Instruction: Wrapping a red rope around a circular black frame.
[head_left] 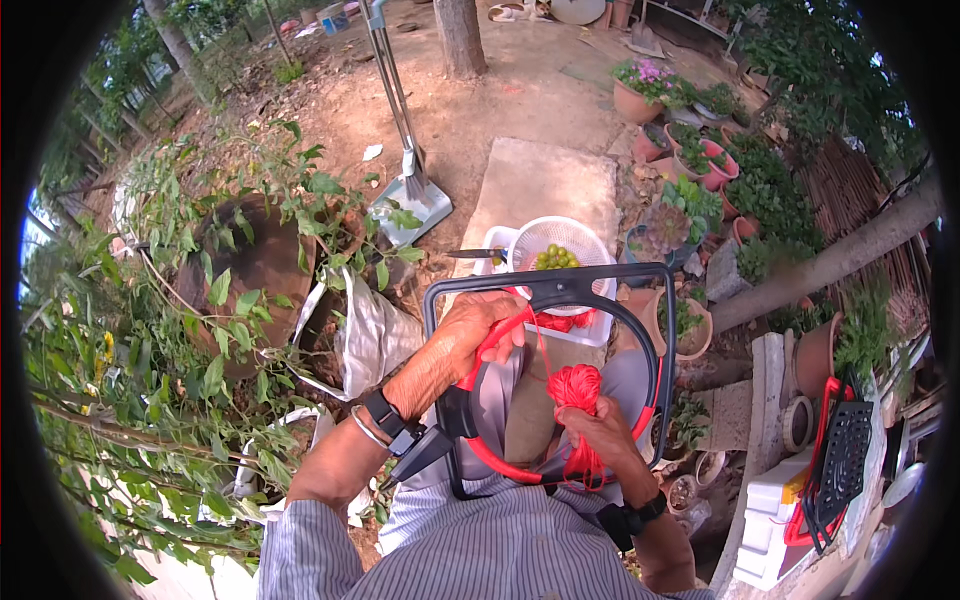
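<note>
Across my lap rests a black tubular frame with a round ring inside it (pixel 610 272), like a folding stool without its seat. Red cord covers part of the ring's lower edge (pixel 490 458). My left hand (pixel 482 328) is closed at the ring's upper left, fingers curled round red cord there. Lower down, inside the ring, my right hand (pixel 598 430) grips a bundle of red cord (pixel 575 384), with loose loops hanging below the fist. A thin strand runs taut between the two hands. The left fingertips are partly hidden.
Beyond the frame, a white basket (pixel 606 240) of green fruit (pixel 556 258) sits over a white tray (pixel 598 328), beside a knife (pixel 474 254). A dustpan (pixel 432 212) stands further left. Leafy plants fill the left; potted plants (pixel 640 95) and a black-and-red folding stool (pixel 838 460) are right.
</note>
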